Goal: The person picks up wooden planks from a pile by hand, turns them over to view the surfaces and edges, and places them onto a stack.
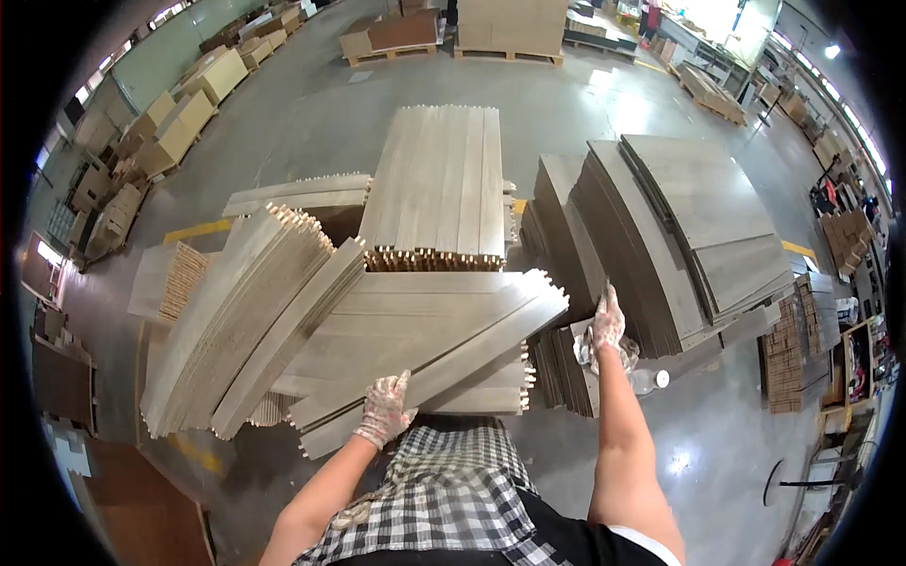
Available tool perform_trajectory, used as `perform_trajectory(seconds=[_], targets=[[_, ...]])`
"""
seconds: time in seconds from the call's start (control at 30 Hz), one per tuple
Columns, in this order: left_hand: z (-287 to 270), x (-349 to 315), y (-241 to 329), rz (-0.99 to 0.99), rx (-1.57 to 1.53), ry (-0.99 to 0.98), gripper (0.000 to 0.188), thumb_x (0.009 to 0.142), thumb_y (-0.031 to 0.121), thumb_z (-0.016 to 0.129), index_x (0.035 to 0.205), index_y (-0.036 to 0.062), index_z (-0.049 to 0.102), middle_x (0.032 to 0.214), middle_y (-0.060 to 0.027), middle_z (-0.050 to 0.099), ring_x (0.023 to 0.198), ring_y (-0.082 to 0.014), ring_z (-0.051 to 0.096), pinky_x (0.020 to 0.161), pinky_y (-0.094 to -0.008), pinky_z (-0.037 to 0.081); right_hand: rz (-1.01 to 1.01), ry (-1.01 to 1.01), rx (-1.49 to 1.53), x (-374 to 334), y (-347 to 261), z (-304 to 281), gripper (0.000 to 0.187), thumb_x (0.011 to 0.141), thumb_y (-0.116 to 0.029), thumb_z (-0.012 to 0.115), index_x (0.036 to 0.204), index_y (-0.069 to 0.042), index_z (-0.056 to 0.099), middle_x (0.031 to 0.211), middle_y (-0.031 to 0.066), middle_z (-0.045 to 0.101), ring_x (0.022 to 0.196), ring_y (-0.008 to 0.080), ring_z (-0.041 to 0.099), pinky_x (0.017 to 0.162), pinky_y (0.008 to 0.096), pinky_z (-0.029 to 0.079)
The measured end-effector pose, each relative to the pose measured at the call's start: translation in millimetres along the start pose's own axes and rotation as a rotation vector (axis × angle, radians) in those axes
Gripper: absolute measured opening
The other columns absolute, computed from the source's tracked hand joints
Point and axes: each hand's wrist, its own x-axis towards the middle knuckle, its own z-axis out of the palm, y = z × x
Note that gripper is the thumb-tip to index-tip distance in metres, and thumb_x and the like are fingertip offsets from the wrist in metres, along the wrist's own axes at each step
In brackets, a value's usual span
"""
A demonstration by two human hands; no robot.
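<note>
My left hand (385, 409), in a patterned glove, rests with fingers stretched out on a long grey wood-grain board (453, 362). That board lies slantwise with another over a stack of similar boards (377, 321) in front of me. Off to the right, my gloved right hand (609, 323) is closed around a thin dark object (606, 287) that points up and away; its kind is too small to make out. Below this hand is some crumpled white wrapping (583, 351), beside a clear bottle (644, 381) with a white cap.
Leaning board stacks (236, 311) stand at left, a tall pile of narrow boards (434, 179) straight ahead. Wide grey panels (698, 208) are stacked at right, close to my right hand. Cartons on pallets (510, 28) line the far floor. A checked apron (444, 491) touches the near stack.
</note>
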Motion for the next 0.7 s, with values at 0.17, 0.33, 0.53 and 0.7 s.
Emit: perform_trajectory(seconds=[0.17,0.33,0.53,0.7], targets=[[-45.3,5.1,-2.2,-0.092,-0.075,-0.182,0.089,0.067,0.029,0.078,0.139,0.0001,0.034,0.120,-0.0193,0.050,0.104,-0.0354,0.057,0.086,-0.0427,0.050,-0.057,-0.046,0.552,-86.5,-11.4,14.7,0.041,0.099,-0.023,0.044,0.134,-0.002,0.048,0.081,0.0083,0.059,0.066,0.0145,0.056,0.058,0.0284,0.046],[-64.2,20.8,-12.0,-0.020,-0.476,-0.455,0.084,0.068,0.046,0.078,0.129,-0.0028,0.047,0.117,-0.0243,0.059,0.111,-0.0355,0.057,0.093,-0.0407,0.046,0.023,-0.037,0.830,-146.8,9.6,43.3,0.042,0.100,-0.030,0.047,0.131,-0.001,0.046,0.064,0.0032,0.059,0.050,0.0073,0.050,0.046,0.0215,0.041],[-51.5,-15.8,-21.0,-0.140,-1.407,-0.563,0.067,0.076,0.035,0.075,0.128,0.0016,0.049,0.113,-0.0149,0.060,0.105,-0.0233,0.059,0.090,-0.0356,0.047,0.169,-0.112,1.197,-192.4,-75.9,45.0,0.040,0.095,-0.034,0.056,0.119,-0.002,0.052,0.073,0.0059,0.066,0.070,0.0128,0.064,0.064,0.0246,0.052],[-87.3,-33.3,-24.9,-0.004,-2.302,-0.712,0.083,0.083,0.017,0.069,0.149,0.0173,0.019,0.119,-0.0117,0.053,0.100,-0.0292,0.062,0.077,-0.0400,0.056,-0.010,-0.198,1.292,-225.4,-133.5,51.5,0.040,0.095,-0.027,0.057,0.124,-0.001,0.046,0.082,0.0098,0.068,0.079,0.0187,0.067,0.072,0.0295,0.055]])
